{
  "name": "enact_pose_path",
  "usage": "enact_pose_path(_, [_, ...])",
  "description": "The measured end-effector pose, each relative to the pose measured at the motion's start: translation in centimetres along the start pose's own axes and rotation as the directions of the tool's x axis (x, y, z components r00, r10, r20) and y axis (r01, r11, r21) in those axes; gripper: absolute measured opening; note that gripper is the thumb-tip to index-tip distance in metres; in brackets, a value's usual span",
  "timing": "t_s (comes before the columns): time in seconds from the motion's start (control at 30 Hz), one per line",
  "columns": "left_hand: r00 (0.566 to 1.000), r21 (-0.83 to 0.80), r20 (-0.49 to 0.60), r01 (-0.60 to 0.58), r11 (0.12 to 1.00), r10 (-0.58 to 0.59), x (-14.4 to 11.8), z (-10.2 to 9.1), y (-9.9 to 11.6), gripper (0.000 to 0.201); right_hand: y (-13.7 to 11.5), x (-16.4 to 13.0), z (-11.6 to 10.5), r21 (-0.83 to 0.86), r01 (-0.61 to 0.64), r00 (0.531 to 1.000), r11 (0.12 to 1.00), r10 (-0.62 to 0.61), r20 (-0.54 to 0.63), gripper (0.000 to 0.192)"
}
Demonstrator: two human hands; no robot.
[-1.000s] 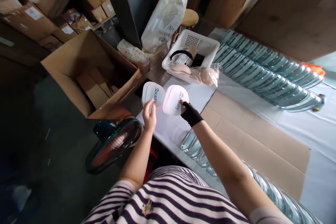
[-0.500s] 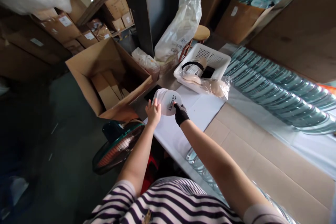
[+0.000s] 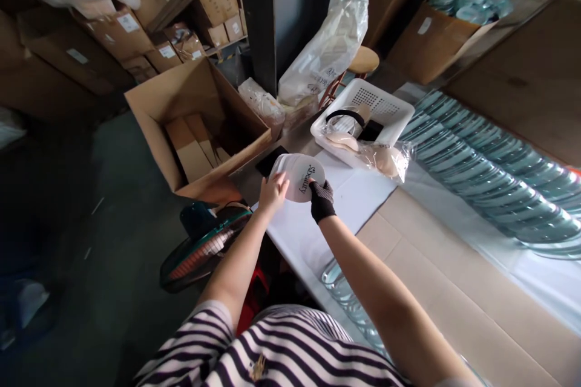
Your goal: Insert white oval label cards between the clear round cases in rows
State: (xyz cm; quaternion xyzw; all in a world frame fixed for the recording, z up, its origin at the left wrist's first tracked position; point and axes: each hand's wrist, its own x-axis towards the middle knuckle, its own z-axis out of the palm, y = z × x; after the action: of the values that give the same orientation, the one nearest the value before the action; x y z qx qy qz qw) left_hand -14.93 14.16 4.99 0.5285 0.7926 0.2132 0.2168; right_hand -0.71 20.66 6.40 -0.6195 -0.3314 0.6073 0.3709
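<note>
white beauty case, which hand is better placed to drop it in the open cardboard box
Left, probably. The bare left hand grips the white case on the side facing the open cardboard box, which sits to the person's left. The gloved right hand holds the case's far side, over the table.

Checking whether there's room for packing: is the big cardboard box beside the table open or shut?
Open. The cardboard box has its flaps spread outward, and flat brown cartons show lying inside it, with space above them.
</note>
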Motion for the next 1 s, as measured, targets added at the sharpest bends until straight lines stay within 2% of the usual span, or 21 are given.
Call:
enact_pose_path(0.13, [0.985,0.038,-0.111,0.135,0.990,-0.131,4.8,-1.6,-4.1,0.050,-1.0,0.4,-1.9,0.056,-0.027,0.997,0.998,0.031,-0.071,0.050])
enact_pose_path(0.23, [0.982,0.096,-0.069,0.179,0.979,-0.173,8.2,-1.5,-7.3,0.056,-1.9,-0.4,-5.2,0.059,-0.014,0.991,0.998,0.021,-0.132,0.052])
enact_pose_path(0.33, [0.989,0.124,0.077,0.117,0.985,-0.127,10.5,0.0,-9.1,0.077,-1.7,-2.1,-9.9,-0.081,-0.041,0.982,0.996,0.025,-0.185,0.050])
enact_pose_path(0.4, [0.987,0.134,0.131,0.075,0.988,-0.093,11.4,1.4,-9.5,0.084,-1.0,-3.6,-12.9,-0.182,-0.099,0.977,0.978,0.062,-0.202,0.050])
enact_pose_path(0.53, [0.991,0.149,0.129,0.006,0.989,-0.025,12.0,3.6,-9.3,0.076,0.5,-6.3,-16.9,-0.238,-0.243,0.942,0.941,0.170,-0.289,0.063])
enact_pose_path(0.7, [0.998,0.243,0.028,-0.069,0.968,0.064,11.7,4.4,-8.9,0.057,0.3,-8.1,-17.7,-0.118,-0.353,0.886,0.928,0.291,-0.360,0.075])
enact_pose_path(0.8, [0.999,0.300,-0.006,-0.033,0.953,0.037,11.9,4.6,-8.6,0.057,0.4,-8.0,-17.4,-0.062,-0.352,0.881,0.934,0.308,-0.358,0.077])
enact_pose_path(1.0, [1.000,0.325,-0.003,-0.007,0.946,0.009,12.8,5.2,-8.5,0.056,1.0,-7.4,-17.0,-0.089,-0.336,0.890,0.938,0.285,-0.357,0.078])
